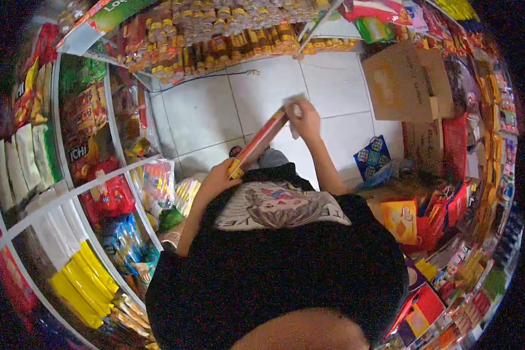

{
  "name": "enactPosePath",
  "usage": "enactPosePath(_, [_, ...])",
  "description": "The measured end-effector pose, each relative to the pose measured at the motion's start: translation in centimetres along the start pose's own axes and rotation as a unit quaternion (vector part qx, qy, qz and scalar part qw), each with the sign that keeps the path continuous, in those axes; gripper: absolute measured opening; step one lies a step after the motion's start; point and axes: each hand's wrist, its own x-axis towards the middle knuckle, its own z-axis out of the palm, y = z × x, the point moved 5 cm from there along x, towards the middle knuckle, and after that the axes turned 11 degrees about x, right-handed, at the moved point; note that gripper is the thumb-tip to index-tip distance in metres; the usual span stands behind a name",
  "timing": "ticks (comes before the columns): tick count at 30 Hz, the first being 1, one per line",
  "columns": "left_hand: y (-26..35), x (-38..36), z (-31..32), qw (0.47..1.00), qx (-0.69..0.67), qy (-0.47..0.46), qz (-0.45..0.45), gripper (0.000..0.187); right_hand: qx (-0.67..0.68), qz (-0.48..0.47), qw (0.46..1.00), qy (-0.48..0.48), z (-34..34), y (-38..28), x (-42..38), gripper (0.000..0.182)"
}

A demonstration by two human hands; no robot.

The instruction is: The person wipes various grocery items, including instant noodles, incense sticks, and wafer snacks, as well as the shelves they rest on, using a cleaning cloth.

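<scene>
**Two hands hold a long red box in a crowded shop aisle**

Seen from above the person's head, both arms reach forward over a black T-shirt (286, 256) with a printed picture on its front. The left hand (219, 178) grips the near, lower end of a long, flat red and yellow box (258, 143), its fingers curled around the edge. The right hand (305, 119) holds the far, upper end, fingers pressed together against a pale cloth or paper (293, 105) lying on the box top. The box tilts upward from left to right, held in the air above the white tiled floor (216, 111).

To the left stand white wire shelves (70, 195) packed with snack packets in red, green and yellow. Ahead, a rack (216, 41) carries rows of small orange packets. To the right sits a brown cardboard carton (405, 81), with more bright packets stacked below it.
</scene>
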Motion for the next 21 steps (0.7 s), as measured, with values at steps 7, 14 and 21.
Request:
enactPosePath(7, [3.6, 1.5, -2.1, 0.995, -0.095, -0.007, -0.017, 0.046, 0.128, -0.031, 0.985, 0.112, 1.0, -5.4, -1.8, 0.021])
enactPosePath(14, [3.2, 0.9, -5.1, 0.963, -0.265, 0.034, -0.009, 0.043, 0.143, -0.178, 0.973, 0.037, 0.6, -11.2, 1.2, 0.015])
enactPosePath(21, [1.5, -1.0, -4.3, 0.988, -0.142, 0.036, 0.037, 0.037, 0.024, 0.011, 0.992, 0.121, -1.7, -7.2, 4.8, 0.015])
